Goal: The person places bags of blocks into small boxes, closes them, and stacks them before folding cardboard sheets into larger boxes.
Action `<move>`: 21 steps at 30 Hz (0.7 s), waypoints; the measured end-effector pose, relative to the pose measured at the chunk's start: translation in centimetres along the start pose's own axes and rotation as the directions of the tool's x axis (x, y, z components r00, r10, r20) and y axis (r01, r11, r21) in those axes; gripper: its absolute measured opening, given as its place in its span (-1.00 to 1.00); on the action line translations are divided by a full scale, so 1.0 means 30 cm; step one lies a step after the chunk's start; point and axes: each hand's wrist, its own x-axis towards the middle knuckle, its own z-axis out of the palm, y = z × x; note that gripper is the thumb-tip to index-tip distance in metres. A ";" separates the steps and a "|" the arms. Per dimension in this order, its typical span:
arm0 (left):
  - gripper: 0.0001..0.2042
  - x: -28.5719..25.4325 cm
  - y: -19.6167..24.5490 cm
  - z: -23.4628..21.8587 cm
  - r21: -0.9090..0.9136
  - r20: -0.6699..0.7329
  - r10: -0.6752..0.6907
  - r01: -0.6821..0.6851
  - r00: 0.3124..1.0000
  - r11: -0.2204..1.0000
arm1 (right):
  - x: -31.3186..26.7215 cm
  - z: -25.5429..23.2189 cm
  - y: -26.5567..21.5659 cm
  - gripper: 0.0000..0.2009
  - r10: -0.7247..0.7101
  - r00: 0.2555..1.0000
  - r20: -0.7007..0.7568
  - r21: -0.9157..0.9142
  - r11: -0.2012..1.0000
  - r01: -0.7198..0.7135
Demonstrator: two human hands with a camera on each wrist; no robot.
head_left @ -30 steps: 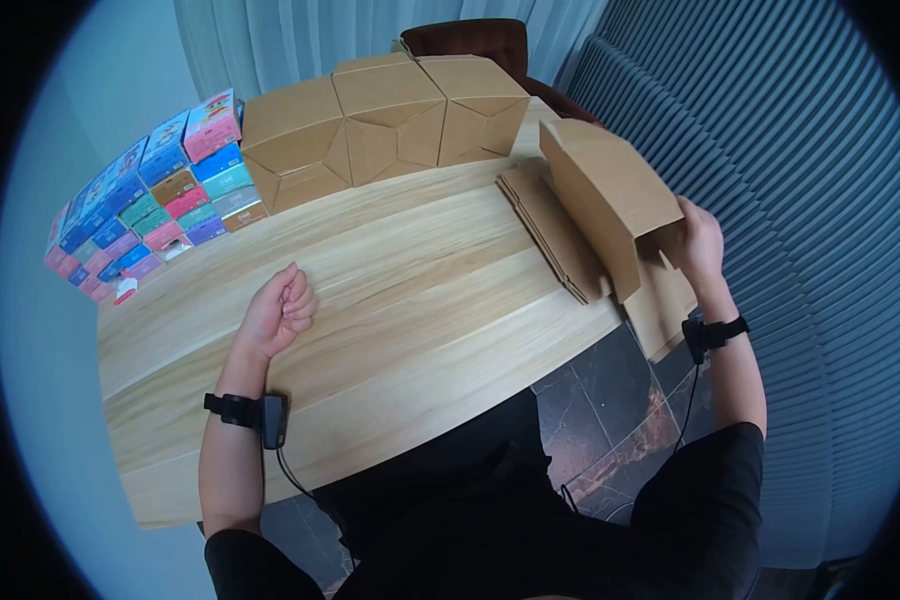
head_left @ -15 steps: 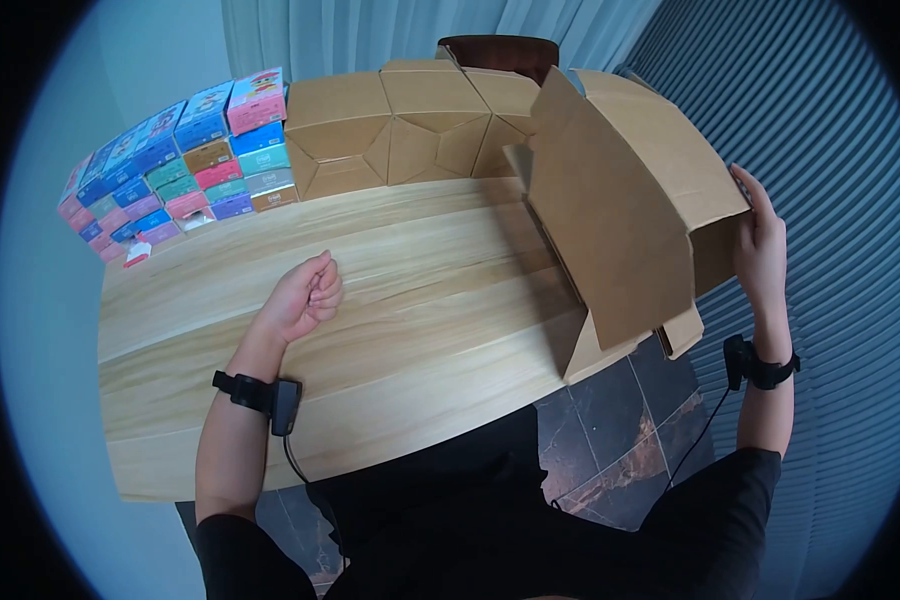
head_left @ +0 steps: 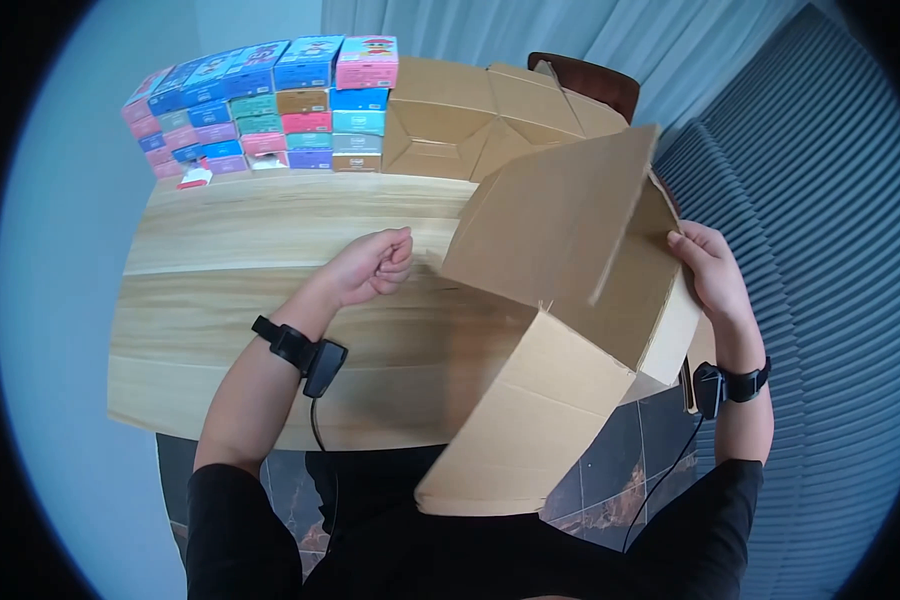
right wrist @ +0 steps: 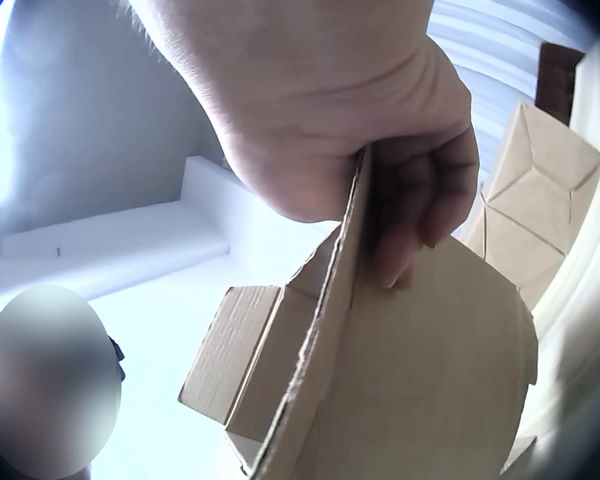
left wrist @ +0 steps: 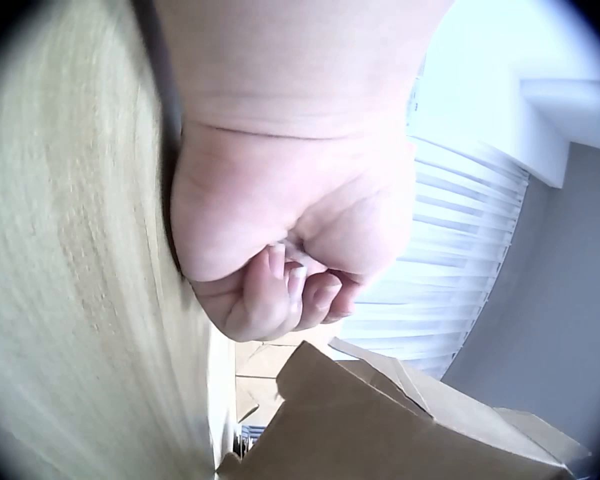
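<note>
An unfolded brown cardboard box [head_left: 560, 225] stands tilted over the right side of the table, its flaps spread and its inside partly showing. One long flap [head_left: 530, 415] reaches down past the table's front edge. My right hand [head_left: 712, 265] pinches the box's right wall at its edge, thumb on one face and fingers on the other, as the right wrist view shows. My left hand [head_left: 372, 268] rests on the table left of the box, its fingers curled into the palm around nothing. In the left wrist view the box [left wrist: 380, 430] rises just beyond those knuckles.
Along the back left of the wooden table [head_left: 220, 235], small colourful boxes [head_left: 260, 110] are stacked in rows. Beside them stand closed brown cartons [head_left: 435, 115], partly hidden by the held box. A brown chair [head_left: 595, 85] is behind the table, and a ribbed curtain [head_left: 800, 290] hangs at the right.
The cardboard box has swung up and left over the table, turning its opening and flaps toward me. My right hand has kept to its edge. The head view has turned right.
</note>
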 end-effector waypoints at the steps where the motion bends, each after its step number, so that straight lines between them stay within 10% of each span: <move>1: -0.58 -0.001 0.000 -0.004 -0.015 -0.016 -0.005 0.004 1.000 1.000 | 0.027 0.012 0.027 -0.79 0.025 0.999 0.042 0.052 0.998 -0.027; 7: -0.66 0.026 -0.019 -0.005 -0.093 -0.260 0.017 -0.042 0.965 0.995 | 0.127 0.131 0.115 -0.79 0.085 0.995 0.042 0.171 0.981 -0.091; 9: -0.69 0.028 -0.010 0.026 -0.164 -0.347 -0.017 -0.043 0.938 0.986 | 0.183 0.099 0.264 -0.78 0.101 0.965 0.242 0.394 0.899 -0.193; 21: -0.58 -0.006 -0.029 -0.014 0.009 -0.103 0.001 -0.001 0.995 1.000 | 0.113 0.269 0.416 -0.74 0.155 0.979 0.131 0.639 0.742 -0.203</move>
